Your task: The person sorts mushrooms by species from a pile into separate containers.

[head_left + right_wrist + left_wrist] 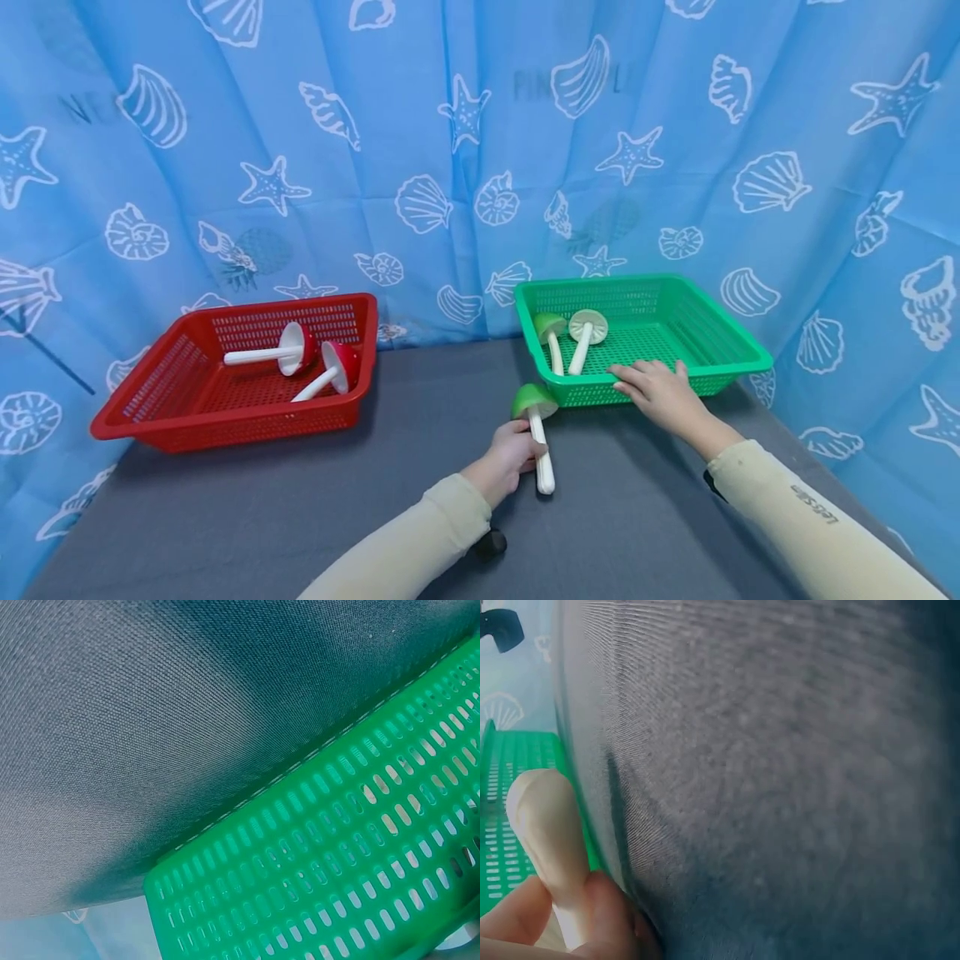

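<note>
My left hand (512, 457) pinches the white stem of a toy mushroom (536, 401) with a green cap, just outside the green basket's front left corner. In the left wrist view, the stem's rounded end (549, 817) sticks out past the thumb and fingers. My right hand (660, 396) rests on the front rim of the green basket (723, 367), fingers reaching over the edge. Inside that basket lie a green-capped mushroom (551, 325) and another mushroom (588, 327) showing its pale underside. The right wrist view shows the basket's slotted side wall (322, 847) close up.
On the left stands a red basket (247, 421) holding two red-capped mushrooms, one (296, 348) left of the other (341, 367). A small black object (491, 543) lies by the left sleeve on the grey cloth (300, 508). Behind hangs a blue shell-print curtain (420, 108).
</note>
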Demonstrator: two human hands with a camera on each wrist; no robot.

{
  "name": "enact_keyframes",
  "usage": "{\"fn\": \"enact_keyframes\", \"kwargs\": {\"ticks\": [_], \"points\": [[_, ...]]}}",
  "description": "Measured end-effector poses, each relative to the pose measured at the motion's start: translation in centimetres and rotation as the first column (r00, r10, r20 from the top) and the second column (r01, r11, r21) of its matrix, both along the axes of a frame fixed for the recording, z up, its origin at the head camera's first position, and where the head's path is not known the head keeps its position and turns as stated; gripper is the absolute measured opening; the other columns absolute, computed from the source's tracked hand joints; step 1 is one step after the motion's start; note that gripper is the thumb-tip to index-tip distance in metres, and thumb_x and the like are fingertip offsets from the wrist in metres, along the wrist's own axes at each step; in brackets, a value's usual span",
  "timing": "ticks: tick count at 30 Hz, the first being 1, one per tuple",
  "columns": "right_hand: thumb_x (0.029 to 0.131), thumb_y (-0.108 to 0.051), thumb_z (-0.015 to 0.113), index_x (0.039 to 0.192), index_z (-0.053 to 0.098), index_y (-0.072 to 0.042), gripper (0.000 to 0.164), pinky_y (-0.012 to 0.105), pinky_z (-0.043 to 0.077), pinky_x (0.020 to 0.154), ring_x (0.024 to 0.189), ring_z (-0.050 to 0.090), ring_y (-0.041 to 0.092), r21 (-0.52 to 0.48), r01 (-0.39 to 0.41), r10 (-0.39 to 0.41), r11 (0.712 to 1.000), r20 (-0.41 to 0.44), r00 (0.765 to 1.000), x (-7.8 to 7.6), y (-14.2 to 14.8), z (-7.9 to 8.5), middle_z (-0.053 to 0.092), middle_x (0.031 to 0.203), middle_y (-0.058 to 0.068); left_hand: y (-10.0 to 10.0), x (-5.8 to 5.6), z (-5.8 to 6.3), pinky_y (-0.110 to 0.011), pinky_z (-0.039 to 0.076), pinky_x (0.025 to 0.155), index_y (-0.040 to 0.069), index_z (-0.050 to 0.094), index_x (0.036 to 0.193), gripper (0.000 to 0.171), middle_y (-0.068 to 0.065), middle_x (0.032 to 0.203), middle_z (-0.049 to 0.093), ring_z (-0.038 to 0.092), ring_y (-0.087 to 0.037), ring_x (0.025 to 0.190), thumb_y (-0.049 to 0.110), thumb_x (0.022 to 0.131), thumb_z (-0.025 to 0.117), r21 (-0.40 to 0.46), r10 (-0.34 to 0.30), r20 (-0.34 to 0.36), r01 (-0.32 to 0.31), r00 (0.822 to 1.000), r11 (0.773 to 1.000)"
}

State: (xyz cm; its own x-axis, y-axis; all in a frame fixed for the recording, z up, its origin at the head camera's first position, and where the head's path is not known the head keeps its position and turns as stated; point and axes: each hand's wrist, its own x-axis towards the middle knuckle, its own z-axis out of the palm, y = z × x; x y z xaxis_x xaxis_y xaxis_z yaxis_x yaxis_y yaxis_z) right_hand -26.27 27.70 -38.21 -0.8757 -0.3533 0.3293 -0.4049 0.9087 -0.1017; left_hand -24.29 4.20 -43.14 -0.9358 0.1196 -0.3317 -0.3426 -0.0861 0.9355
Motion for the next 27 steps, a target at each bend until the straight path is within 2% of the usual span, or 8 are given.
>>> {"fn": "enact_keyframes", "kwargs": {"ticks": [7,14,20,27], "points": [[0.095,-0.019,0.061,0.126,0.064,-0.006,0.033,0.079,0.022,0.093,0.102,0.056,0.042,0.006,-0.003,0.003,1.000,-0.001,1.000,0.0,-0.1,-0.1,0.064,0.107,0.018,-2.0,-0.2,1.9,-0.043,0.050,0.090,-0.012,0.037,0.142,0.059,-0.029,0.131,0.051,0.061,-0.034,0.103,-0.014,0.086,0.057,0.023,0.014,-0.001,-0.014,1.000,1.000],[0.096,-0.019,0.061,0.126,0.064,-0.006,0.033,0.079,0.021,0.094,0.104,0.055,0.042,-0.001,0.006,-0.006,1.000,0.008,1.000,0.1,-0.1,0.2,0.063,0.109,0.019,-3.5,-1.1,3.6,-0.043,0.048,0.094,-0.009,0.035,0.144,0.058,-0.029,0.136,0.048,0.058,-0.036,0.110,-0.011,0.089,0.055,0.043,0.032,0.014,-0.032,0.999,0.999],[0.096,-0.019,0.061,0.127,0.063,-0.006,0.034,0.079,0.020,0.094,0.105,0.055,0.043,-0.001,0.006,-0.006,1.000,0.012,1.000,0.1,0.0,0.1,0.063,0.110,0.019,-4.1,-2.5,5.5,-0.042,0.047,0.096,-0.005,0.034,0.147,0.058,-0.027,0.140,0.044,0.053,-0.036,0.118,-0.009,0.092,0.053,0.081,0.050,0.003,-0.050,0.999,0.995],[0.095,-0.018,0.061,0.126,0.064,-0.005,0.033,0.079,0.021,0.093,0.103,0.055,0.043,-0.007,-0.008,0.008,1.000,-0.004,1.000,-0.1,0.1,-0.1,0.063,0.108,0.020,-4.1,-3.3,7.4,-0.041,0.047,0.096,-0.002,0.034,0.148,0.060,-0.022,0.148,0.039,0.052,-0.035,0.121,-0.009,0.092,0.054,0.104,0.073,-0.013,-0.071,0.997,0.992]]}}
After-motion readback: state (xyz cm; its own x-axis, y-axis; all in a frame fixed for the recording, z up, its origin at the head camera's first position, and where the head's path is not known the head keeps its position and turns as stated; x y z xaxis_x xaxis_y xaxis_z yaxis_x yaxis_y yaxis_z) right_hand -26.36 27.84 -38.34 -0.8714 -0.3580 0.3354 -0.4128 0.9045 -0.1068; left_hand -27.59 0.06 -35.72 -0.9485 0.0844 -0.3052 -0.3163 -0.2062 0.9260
